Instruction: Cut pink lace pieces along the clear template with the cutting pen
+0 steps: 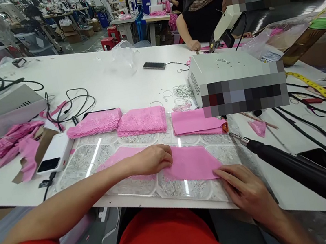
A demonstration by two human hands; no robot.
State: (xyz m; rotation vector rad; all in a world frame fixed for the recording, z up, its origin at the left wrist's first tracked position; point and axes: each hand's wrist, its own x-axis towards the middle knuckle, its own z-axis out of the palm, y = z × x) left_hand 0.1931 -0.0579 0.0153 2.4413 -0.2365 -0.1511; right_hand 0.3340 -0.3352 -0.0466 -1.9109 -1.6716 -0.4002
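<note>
A smooth pink fabric piece point(192, 162) lies over a clear patterned mat point(74, 169) at the front of the table. My left hand point(153, 159) is closed, its fingertips pinching the left end of that piece. Another pink piece, paler and lace-like point(116, 157), spreads out under my left wrist and is partly covered by it. My right hand point(242, 181) pinches the lower right corner between thumb and fingers. Behind these lie two folded stacks of pink lace, a left stack point(96, 122) and a middle stack point(141, 121), and a stack of smooth pink pieces point(194, 123).
A black-handled tool with a metal tip point(281, 165) points in from the right. Beyond it stand a grey box point(229, 70), a yellow tape measure point(319, 91) and black cables. A white device point(55, 153) sits at left. Across the table works another person point(205, 16).
</note>
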